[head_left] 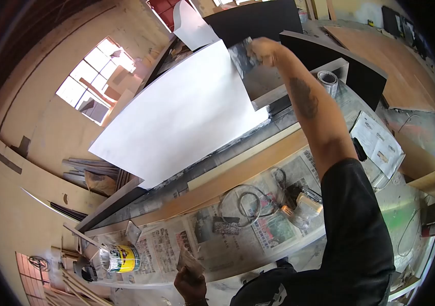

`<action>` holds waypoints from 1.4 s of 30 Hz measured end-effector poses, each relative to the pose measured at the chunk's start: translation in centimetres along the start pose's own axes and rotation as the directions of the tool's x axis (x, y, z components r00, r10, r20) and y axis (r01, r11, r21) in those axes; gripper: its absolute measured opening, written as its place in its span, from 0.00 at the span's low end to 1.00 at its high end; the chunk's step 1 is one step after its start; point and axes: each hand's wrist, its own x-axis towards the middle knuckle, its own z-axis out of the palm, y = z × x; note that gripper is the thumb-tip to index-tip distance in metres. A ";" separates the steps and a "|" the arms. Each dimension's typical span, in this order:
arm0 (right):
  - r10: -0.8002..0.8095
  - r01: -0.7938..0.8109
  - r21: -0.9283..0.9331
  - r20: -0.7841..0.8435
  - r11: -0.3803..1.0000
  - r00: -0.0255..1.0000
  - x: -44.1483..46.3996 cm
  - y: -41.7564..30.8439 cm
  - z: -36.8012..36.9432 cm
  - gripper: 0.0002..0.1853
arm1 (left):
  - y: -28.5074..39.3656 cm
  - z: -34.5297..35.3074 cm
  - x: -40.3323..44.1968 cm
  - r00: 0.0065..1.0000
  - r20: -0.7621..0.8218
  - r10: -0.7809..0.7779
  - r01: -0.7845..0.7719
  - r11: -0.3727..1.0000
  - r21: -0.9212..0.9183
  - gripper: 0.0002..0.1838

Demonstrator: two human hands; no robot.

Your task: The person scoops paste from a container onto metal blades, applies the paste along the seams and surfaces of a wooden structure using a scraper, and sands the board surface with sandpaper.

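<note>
My right hand (264, 51) is stretched far out, fingers closed, over a brownish-grey board surface (266, 81). A grey, smeared patch lies beside the fingers; what they grip I cannot make out. Just left of that hand is the edge of a large white sheet (176, 112), which lies flat on a dark-framed panel with its far end curled up. My left hand (191, 285) is low, near the newspaper-covered table edge. It is closed around a flat, roughly triangular brownish scraper-like piece (189, 262) pointing upward.
On the newspaper (161, 250) stand a yellow-labelled paint can (124, 258), a coiled cable (248, 206) and a power tool (304, 206). A long wooden strip (233, 178) runs along the panel. An open can (327, 83) stands at right; dark panels (253, 23) lean behind.
</note>
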 end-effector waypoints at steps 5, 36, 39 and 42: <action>-0.124 0.070 0.401 0.111 0.914 0.986 3.5 0.7 -2.6 0.08 | -0.2 -1.0 -0.1 0.998 -0.061 0.015 -0.017 0.999 -0.028 0.18; -0.400 0.855 0.288 0.910 0.432 -0.104 -66.9 8.3 53.5 0.25 | 14.8 -31.6 -15.4 0.935 -0.118 0.334 -0.327 0.942 0.079 0.15; -0.348 0.655 0.279 0.937 0.702 -0.026 -68.3 11.2 61.0 0.25 | 13.9 -35.4 -18.8 0.902 -0.297 0.313 -0.300 0.950 0.091 0.14; -0.320 0.576 0.243 0.947 0.781 0.034 -71.6 12.5 65.0 0.21 | 12.1 -41.1 -21.1 0.688 -0.470 0.552 -0.277 0.799 0.534 0.13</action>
